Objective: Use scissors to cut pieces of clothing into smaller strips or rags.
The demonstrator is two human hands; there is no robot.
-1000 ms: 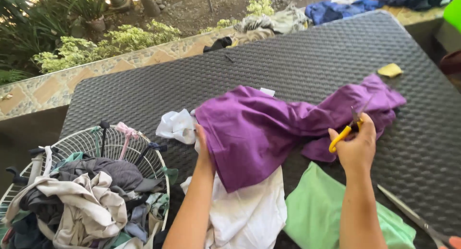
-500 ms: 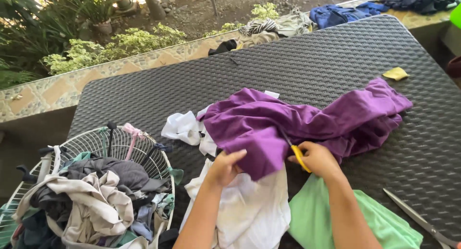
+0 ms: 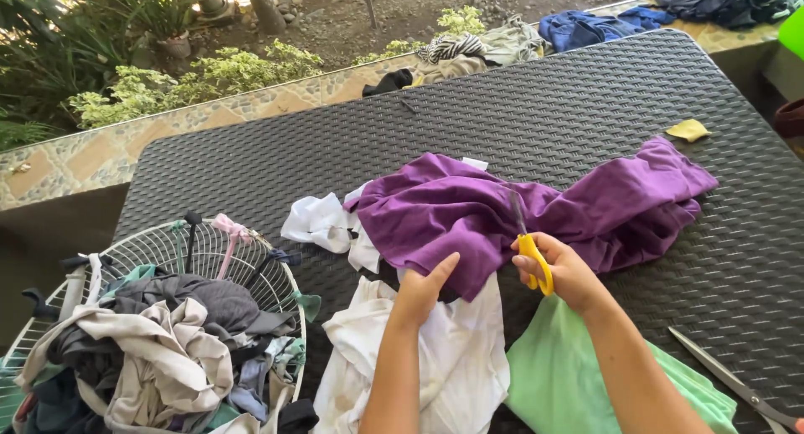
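1. Dark woven-texture table [image 3: 519, 107] fills most of the view; a tiled ledge [image 3: 100, 153] with plants runs behind it.
2. White wire basket [image 3: 159, 250] at the table's near-left corner, heaped with mixed grey, beige and dark clothes.
3. Purple garment [image 3: 620, 199] lies crumpled across the table's middle, stretching toward the right; its near edge overlaps white cloth.
4. White garment [image 3: 452, 367] lies under the purple one and runs toward the near edge, between the forearms. A second white piece [image 3: 318, 220] sits just left of the purple.
5. Light green garment [image 3: 561, 384] under the right forearm, touching the white one.
6. Heap of blue and striped clothes [image 3: 586, 23] on the far ledge.
7. Left hand [image 3: 421, 290] presses on the purple garment's near edge; fingers together, thumb pointing up and away.
8. Right hand [image 3: 565, 271] has its fingers curled shut through the yellow-handled scissors [image 3: 529, 254]; blades point away, into the purple fabric. Blade gap unclear.
9. Second pair of scissors [image 3: 729, 384], all metal, lies on the table at the near right, apart from both hands.
10. Small yellow scrap [image 3: 688, 130] on the table beyond the purple garment's right end.
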